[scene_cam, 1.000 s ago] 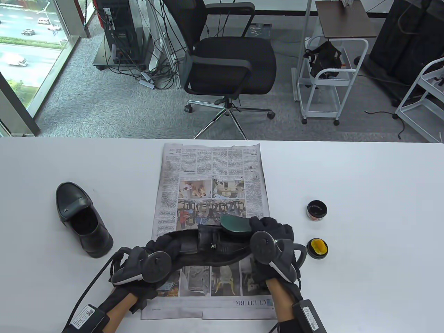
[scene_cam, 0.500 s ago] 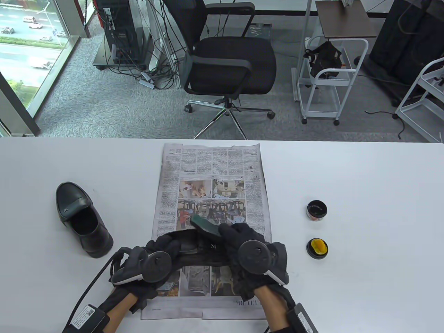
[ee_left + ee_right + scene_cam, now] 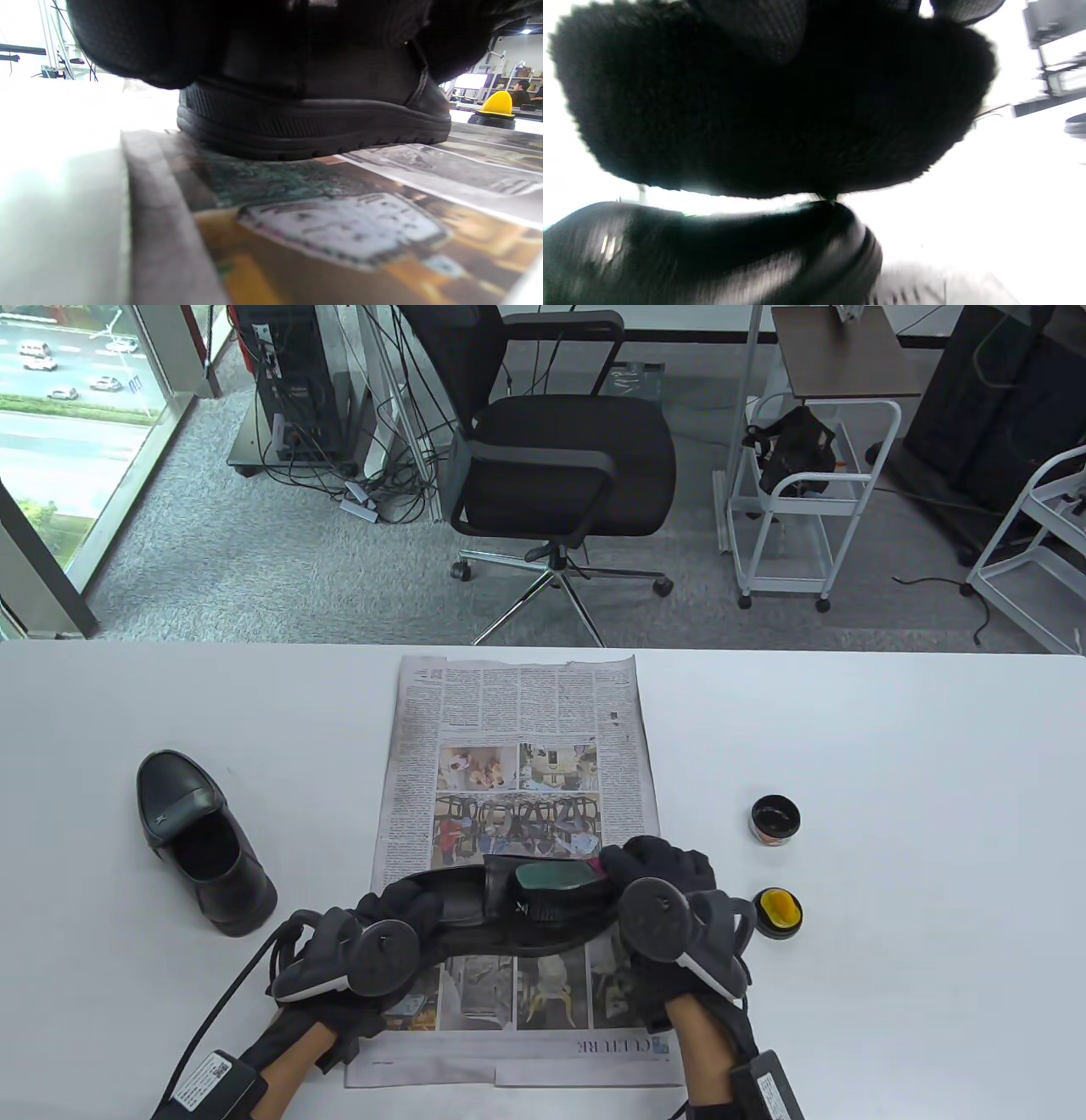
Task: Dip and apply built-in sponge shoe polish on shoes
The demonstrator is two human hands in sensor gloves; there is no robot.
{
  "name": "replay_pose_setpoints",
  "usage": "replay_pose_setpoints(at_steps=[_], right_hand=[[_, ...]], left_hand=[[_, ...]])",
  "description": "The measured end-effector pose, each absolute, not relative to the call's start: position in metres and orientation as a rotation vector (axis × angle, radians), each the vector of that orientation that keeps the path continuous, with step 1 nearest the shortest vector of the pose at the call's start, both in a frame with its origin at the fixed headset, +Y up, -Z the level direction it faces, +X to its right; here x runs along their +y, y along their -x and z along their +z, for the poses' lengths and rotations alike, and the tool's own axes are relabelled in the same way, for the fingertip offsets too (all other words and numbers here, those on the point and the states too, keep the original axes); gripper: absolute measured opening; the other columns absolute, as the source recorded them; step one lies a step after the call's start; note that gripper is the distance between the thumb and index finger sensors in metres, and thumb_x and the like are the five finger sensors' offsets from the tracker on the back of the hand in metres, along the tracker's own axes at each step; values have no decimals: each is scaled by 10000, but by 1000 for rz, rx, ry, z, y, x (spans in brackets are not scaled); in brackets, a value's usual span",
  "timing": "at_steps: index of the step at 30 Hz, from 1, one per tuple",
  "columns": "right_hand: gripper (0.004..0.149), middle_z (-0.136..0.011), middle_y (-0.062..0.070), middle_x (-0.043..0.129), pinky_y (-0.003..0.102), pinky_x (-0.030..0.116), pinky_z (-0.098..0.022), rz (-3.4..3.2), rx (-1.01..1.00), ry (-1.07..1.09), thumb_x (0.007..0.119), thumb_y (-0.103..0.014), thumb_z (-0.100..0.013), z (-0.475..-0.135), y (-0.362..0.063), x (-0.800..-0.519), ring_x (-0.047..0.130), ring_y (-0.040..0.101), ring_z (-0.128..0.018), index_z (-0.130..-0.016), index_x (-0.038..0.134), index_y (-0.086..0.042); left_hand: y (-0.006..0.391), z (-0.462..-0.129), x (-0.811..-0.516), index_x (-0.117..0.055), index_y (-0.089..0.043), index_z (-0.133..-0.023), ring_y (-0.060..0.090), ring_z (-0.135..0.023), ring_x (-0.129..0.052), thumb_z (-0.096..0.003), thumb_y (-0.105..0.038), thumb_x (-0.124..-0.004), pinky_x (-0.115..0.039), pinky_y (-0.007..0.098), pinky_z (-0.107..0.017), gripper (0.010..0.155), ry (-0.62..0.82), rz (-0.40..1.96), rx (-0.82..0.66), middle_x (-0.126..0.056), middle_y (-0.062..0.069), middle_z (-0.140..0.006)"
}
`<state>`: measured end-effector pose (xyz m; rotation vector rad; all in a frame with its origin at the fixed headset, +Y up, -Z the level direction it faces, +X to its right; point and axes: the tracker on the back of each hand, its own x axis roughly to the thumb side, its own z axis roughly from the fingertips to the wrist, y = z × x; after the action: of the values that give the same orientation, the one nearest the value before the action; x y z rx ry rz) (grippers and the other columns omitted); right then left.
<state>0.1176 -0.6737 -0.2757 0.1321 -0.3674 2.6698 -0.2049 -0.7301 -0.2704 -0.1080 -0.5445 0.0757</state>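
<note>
Black loafer [image 3: 501, 908] lies sideways on the newspaper [image 3: 517, 712], which likely keeps polish off the table [image 3: 891, 729]. Left hand [image 3: 356, 954] grips the heel end, pinning it so it won't slide under rubbing. Right hand [image 3: 670, 891] grasps a green-backed brush-like applicator [image 3: 556, 875], fuzzy side down at the toe and vamp. Open polish tin [image 3: 775, 819] and its lid with yellow sponge [image 3: 778, 912] sit just right, within reach for dipping. Second loafer [image 3: 204, 840] waits well left, off the paper.

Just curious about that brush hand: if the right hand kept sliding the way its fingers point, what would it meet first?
The right hand points left along the shoe, so probably the left hand holding its heel end.
</note>
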Motion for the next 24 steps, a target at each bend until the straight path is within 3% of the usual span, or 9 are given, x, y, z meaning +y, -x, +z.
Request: replay_pose_setpoints(at_steps=[6, 10, 12, 17, 24], right_hand=[[397, -989, 157, 714, 768, 484, -665, 2579, -466, 153, 760, -270, -468, -265, -192, -650, 750, 471, -884, -863, 794, -243], [398, -848, 134, 855, 768, 521, -646, 2495, -546, 370, 763, -248, -467, -251, -243, -647, 868, 449, -769, -864, 795, -224], [409, -796, 140, 868, 737, 588, -630, 2476, -551, 468, 758, -229, -460, -245, -262, -648, 921, 377, -641, -868, 788, -225], [439, -764, 153, 866, 667, 693, -584, 2441, -495, 683, 741, -230, -462, -236, -294, -662, 941, 326, -526, -900, 770, -209], [484, -726, 165, 890, 602, 784, -496, 2282, -206, 930, 722, -223, -464, -235, -324, -702, 973, 265, -391, -939, 726, -131]], left_hand=[[205, -270, -730, -464, -199, -1057, 441, -723, -800, -603, -493, -630, -725, 594, -567, 566, 108, 79, -545, -441, 76, -1059], [205, -270, -730, -463, -200, -1057, 442, -723, -799, -603, -493, -630, -724, 595, -568, 565, 107, 78, -543, -439, 76, -1059], [205, -270, -730, -463, -199, -1057, 440, -722, -799, -603, -493, -630, -725, 593, -567, 566, 106, 77, -543, -438, 77, -1059], [205, -270, -730, -463, -200, -1056, 437, -719, -801, -603, -492, -630, -725, 592, -566, 565, 103, 75, -543, -438, 76, -1057], [205, -270, -731, -458, -197, -1056, 442, -721, -796, -603, -493, -630, -721, 596, -567, 568, 102, 76, -542, -432, 77, -1059]])
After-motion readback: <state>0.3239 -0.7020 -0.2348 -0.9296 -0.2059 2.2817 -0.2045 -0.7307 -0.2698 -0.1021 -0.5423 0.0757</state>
